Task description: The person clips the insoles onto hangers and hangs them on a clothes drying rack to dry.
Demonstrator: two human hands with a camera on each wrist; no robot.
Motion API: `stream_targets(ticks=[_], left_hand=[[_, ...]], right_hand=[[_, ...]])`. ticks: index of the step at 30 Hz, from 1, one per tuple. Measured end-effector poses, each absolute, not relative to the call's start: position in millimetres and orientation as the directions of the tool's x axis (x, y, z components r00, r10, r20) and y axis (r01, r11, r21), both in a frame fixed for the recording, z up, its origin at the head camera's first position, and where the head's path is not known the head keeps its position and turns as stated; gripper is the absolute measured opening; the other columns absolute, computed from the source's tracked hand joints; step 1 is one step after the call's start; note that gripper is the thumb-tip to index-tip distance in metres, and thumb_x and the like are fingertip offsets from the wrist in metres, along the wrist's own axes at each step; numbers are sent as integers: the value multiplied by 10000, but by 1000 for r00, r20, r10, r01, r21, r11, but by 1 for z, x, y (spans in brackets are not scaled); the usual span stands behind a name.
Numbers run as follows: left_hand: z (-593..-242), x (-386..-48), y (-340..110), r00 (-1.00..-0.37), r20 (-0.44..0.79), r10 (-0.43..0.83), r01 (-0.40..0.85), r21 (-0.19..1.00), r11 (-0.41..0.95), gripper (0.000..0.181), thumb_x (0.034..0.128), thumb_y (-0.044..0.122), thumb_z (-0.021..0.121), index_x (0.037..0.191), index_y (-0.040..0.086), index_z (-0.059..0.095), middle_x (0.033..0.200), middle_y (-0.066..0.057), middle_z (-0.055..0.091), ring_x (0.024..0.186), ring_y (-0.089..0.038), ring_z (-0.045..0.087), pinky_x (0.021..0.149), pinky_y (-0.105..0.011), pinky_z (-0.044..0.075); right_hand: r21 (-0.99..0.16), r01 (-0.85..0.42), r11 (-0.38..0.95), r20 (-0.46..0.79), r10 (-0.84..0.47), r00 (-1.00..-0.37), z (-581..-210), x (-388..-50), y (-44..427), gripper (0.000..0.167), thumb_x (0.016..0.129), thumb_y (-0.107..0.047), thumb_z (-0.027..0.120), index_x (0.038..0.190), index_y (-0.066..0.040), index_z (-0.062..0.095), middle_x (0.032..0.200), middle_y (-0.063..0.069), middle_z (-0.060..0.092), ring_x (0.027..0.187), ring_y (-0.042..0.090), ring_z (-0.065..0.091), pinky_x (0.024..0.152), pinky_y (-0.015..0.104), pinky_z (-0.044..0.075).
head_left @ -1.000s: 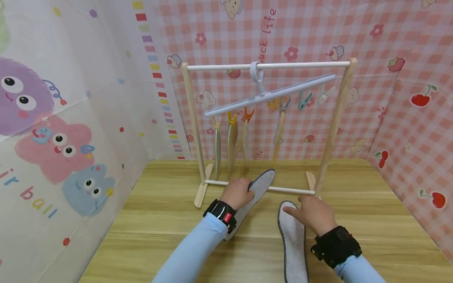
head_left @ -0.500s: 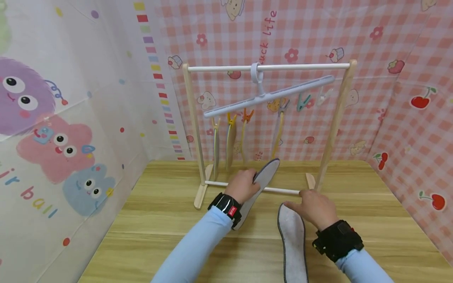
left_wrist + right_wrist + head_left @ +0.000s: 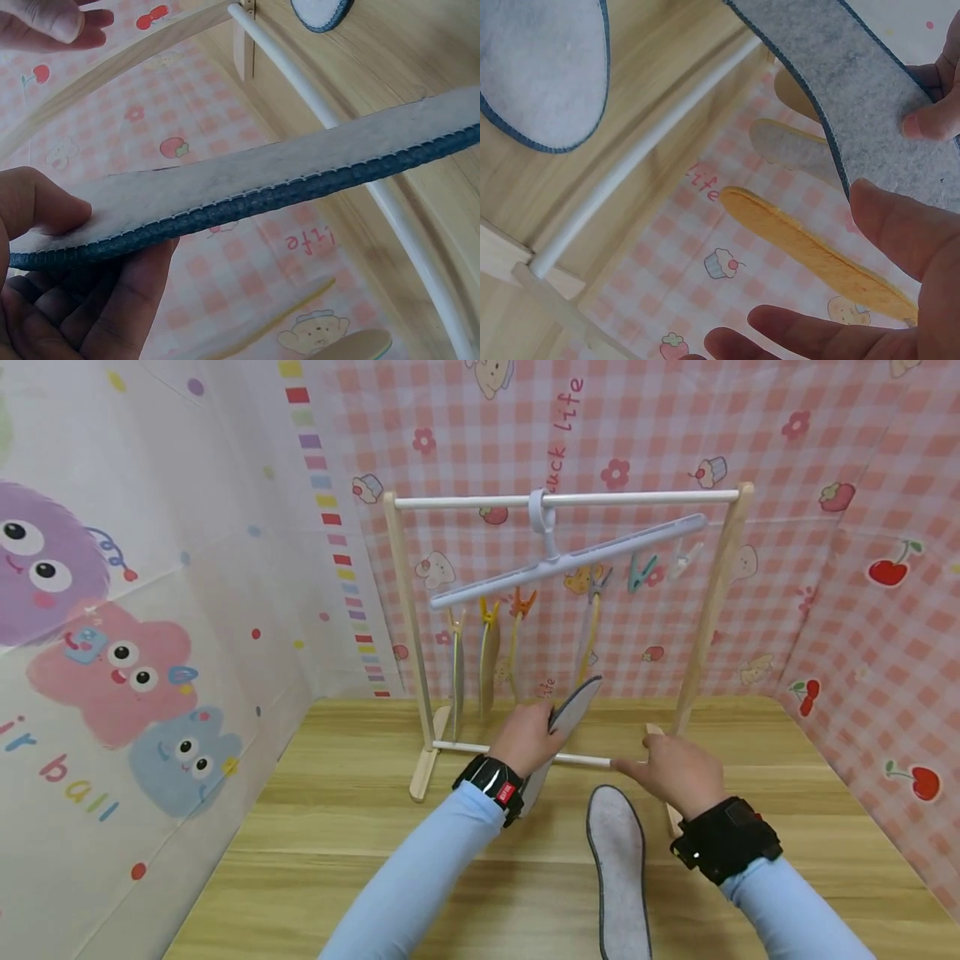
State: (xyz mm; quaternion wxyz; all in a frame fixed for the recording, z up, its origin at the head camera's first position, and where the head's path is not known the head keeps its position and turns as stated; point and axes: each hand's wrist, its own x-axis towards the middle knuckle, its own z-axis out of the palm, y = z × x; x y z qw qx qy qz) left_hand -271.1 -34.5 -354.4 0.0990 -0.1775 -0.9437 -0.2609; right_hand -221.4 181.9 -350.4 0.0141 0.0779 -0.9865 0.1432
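Note:
My left hand (image 3: 522, 739) grips a grey insole (image 3: 262, 184) with a dark blue stitched edge. In the left wrist view, its thumb presses the felt face while the fingers lie underneath. The insole is raised and slants up toward the hanging row. A matching insole (image 3: 618, 868) lies flat on the table, toe end away from me. Above that toe end is my right hand (image 3: 681, 772), holding nothing. The right wrist view shows its thumb and fingers spread apart, with the thumb overlapping the held insole's edge; whether they touch I cannot tell.
A wooden rack with a white top bar (image 3: 637, 497) carries a tilted white hanger (image 3: 570, 562). Several insoles hang from clips, including a yellow one (image 3: 802, 247). A teal clip (image 3: 640, 575) and a white clip (image 3: 684, 560) hold nothing. A lower bar (image 3: 457, 747) crosses behind my hands.
My left hand has raised the insole and moved it forward and right, toward the rack. The right hand has moved off the insole on the table, slightly forward and right.

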Motion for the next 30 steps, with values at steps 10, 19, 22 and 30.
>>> stream_targets(ticks=[10,19,22,30], left_hand=[[-350,-276,-25,-924,273,268,374,496,784,134,858,117,671,859,111,538,667,10,533,523,-116,501,439,-251,389],[-348,-285,-18,-917,322,234,375,505,777,126,857,119,682,836,115,558,713,7,527,563,-116,505,472,-228,404],[-345,-286,-16,-913,336,230,379,494,783,145,863,136,688,808,119,555,726,9,521,602,-124,508,502,-226,402],[-344,-291,-11,-892,383,242,412,462,786,175,849,143,698,802,132,530,687,19,519,609,-137,509,521,-237,391]], right_hand=[[-282,-149,948,47,-142,-989,-336,-230,184,717,927,-531,609,1239,114,608,1109,315,650,844,418,659,599,486,520],[-283,-150,947,118,-121,-986,-316,-246,187,651,954,-473,591,1229,117,611,1126,332,638,787,394,665,518,430,501],[-279,-150,949,161,-108,-981,-306,-254,186,627,967,-456,571,1239,108,611,1146,344,624,830,427,660,544,460,510],[-295,-152,943,244,-80,-967,-282,-273,185,574,979,-467,540,1216,43,652,1031,309,663,799,419,642,594,481,498]])
